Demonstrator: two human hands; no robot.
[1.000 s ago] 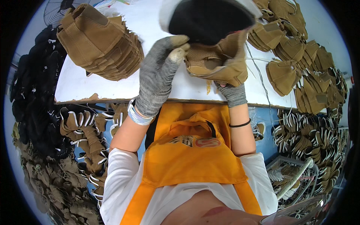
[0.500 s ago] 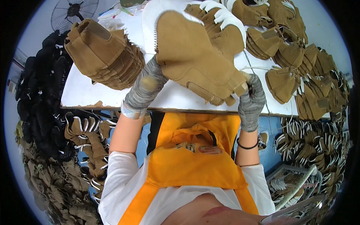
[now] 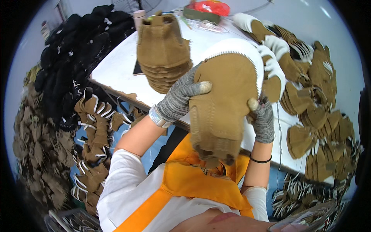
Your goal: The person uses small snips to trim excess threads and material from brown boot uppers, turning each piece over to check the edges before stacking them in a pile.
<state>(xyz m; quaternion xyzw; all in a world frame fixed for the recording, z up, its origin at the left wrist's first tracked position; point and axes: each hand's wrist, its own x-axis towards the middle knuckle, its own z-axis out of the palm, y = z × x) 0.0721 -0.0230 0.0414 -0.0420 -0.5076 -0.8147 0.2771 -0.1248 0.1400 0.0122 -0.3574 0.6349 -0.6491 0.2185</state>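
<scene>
Between my hands is a brown suede boot upper [image 3: 222,92], with a white lining edge [image 3: 235,48] joined along its rounded end by zigzag stitching. That rounded end points away from me; the narrower, layered end hangs over the table's front edge. My left hand [image 3: 181,94], in a grey knit glove, grips its left side with the thumb on top. On the opposite side my right hand [image 3: 264,120], gloved the same, is closed on the edge, fingertips bare. Part of the fingers of both hands is hidden by the upper.
A stack of brown uppers [image 3: 160,46] stands on the white table [image 3: 119,67] at left. More bundles [image 3: 305,133] lie along its right side. Behind are a pink bottle [image 3: 139,18] and a red plastic bag [image 3: 212,7]. Black pieces [image 3: 89,42] are heaped beyond the left edge.
The upper has turned and come nearer, its rounded end now facing away and its other end toward me. My left thumb now shows on top. The whole view has swung left.
</scene>
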